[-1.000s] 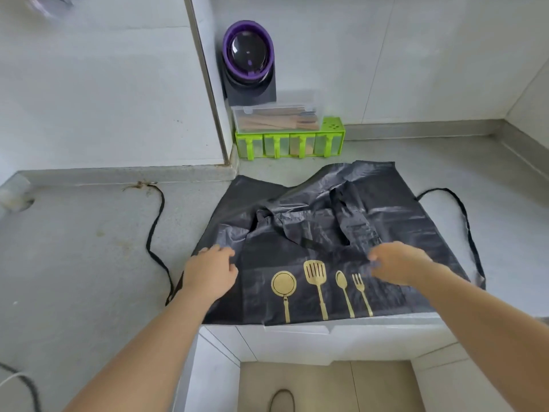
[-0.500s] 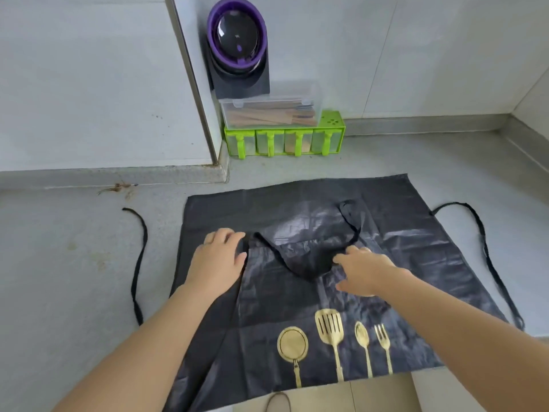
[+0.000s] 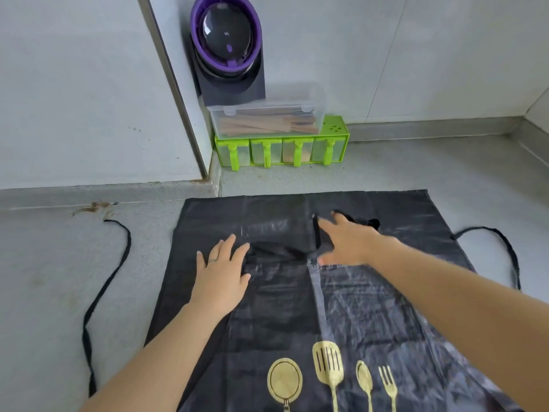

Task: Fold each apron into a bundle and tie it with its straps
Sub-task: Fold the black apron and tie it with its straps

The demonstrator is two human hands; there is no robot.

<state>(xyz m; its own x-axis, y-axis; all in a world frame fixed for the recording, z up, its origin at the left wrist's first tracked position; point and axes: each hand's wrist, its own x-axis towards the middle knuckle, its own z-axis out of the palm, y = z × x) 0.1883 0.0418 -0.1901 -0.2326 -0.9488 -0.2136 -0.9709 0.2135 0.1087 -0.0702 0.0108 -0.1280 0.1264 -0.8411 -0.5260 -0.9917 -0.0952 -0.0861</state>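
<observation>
Head: apron (image 3: 282,307) on grey counter (image 3: 44,292), tiled walls (image 3: 430,55)

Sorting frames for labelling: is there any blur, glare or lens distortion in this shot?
Head view: the right hand is smeared by motion blur, while the left hand is sharper. Head view: soft light leaves a pale sheen on the apron at its right side, with no hard shadows. Head view: the wide lens makes the metal strip on the wall lean.

Black apron (image 3: 297,307) with gold utensil print, flat on grey counter, straps (image 3: 98,295) trailing sideways.
</observation>
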